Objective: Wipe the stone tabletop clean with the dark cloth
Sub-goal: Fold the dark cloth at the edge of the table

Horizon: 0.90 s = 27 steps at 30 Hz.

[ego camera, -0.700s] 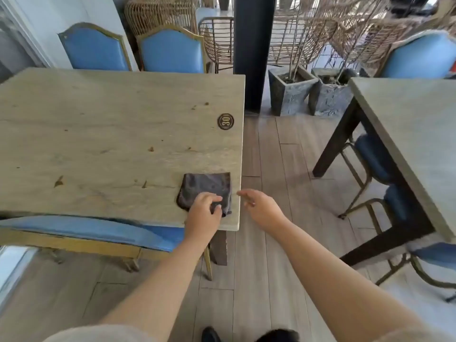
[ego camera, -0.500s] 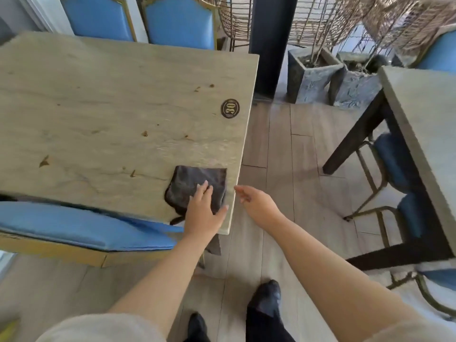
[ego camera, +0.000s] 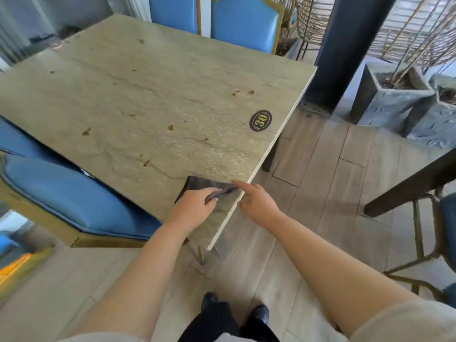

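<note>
The stone tabletop [ego camera: 153, 95] is pale beige with several brown specks scattered over it. A dark grey cloth [ego camera: 201, 185] lies bunched near its front right corner. My left hand [ego camera: 195, 208] pinches the near edge of the cloth and lifts a fold of it. My right hand [ego camera: 256, 206] hovers at the table's right edge with fingers spread, its forefinger tip touching the far end of the cloth.
An oval number plate [ego camera: 260, 120] marked 30 sits near the right edge. Blue padded chairs stand at the near left [ego camera: 74, 196] and at the back [ego camera: 244, 23]. A dark pillar [ego camera: 345, 50], stone planters [ego camera: 389, 95] and another table's leg [ego camera: 414, 183] are to the right.
My left hand went from lying flat on the cloth to pinching and bunching it. My right hand came in to the table's edge. The view tilted and shifted nearer to the corner.
</note>
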{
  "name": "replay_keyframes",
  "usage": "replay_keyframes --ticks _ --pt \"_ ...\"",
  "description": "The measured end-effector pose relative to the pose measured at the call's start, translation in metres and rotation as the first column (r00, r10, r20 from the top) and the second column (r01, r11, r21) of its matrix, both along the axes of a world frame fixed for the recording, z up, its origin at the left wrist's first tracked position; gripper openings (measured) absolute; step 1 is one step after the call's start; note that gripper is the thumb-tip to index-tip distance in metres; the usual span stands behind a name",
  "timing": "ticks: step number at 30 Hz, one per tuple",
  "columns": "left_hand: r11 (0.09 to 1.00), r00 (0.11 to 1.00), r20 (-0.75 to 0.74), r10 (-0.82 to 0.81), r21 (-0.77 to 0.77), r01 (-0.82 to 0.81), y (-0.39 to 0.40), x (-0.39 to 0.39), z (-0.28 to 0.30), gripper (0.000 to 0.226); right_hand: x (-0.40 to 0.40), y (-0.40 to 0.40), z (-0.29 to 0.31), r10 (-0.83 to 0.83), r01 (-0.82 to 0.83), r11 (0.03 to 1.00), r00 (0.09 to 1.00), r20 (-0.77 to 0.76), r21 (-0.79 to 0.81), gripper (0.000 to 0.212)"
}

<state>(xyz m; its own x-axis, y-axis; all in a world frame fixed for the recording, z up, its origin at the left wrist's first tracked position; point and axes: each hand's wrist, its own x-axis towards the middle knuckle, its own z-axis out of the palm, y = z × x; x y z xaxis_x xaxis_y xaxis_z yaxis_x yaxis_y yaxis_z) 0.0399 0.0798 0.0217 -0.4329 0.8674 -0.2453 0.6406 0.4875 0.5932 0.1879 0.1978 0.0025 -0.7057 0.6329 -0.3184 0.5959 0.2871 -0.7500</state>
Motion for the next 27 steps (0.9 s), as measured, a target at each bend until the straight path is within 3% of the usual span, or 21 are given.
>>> replay_keyframes --ticks 4,9,13,19,27 --pt "0.993 0.992 0.072 -0.106 -0.049 0.110 0.028 -0.004 0.044 0.024 -0.009 0.027 0.009 0.043 -0.037 0.997 0.995 -0.089 0.074 0.031" --pt "0.997 0.986 0.146 -0.081 0.008 0.081 0.071 -0.018 0.067 0.012 -0.005 0.073 0.035 -0.088 0.091 0.996 0.975 -0.202 0.006 0.011" --pt "0.996 0.976 0.216 -0.008 0.091 -0.012 0.119 -0.036 0.064 0.007 -0.005 0.132 0.047 -0.166 0.167 0.986 0.948 -0.271 -0.022 0.011" --pt "0.965 0.867 0.490 0.093 0.170 -0.200 0.209 -0.051 0.055 0.015 -0.023 0.233 0.056 -0.321 0.324 0.945 0.894 -0.314 -0.044 0.010" --pt "0.932 0.774 0.608 0.179 0.147 -0.332 0.321 -0.067 0.043 0.022 -0.055 0.337 0.068 -0.346 0.384 0.917 0.900 -0.264 0.109 0.015"
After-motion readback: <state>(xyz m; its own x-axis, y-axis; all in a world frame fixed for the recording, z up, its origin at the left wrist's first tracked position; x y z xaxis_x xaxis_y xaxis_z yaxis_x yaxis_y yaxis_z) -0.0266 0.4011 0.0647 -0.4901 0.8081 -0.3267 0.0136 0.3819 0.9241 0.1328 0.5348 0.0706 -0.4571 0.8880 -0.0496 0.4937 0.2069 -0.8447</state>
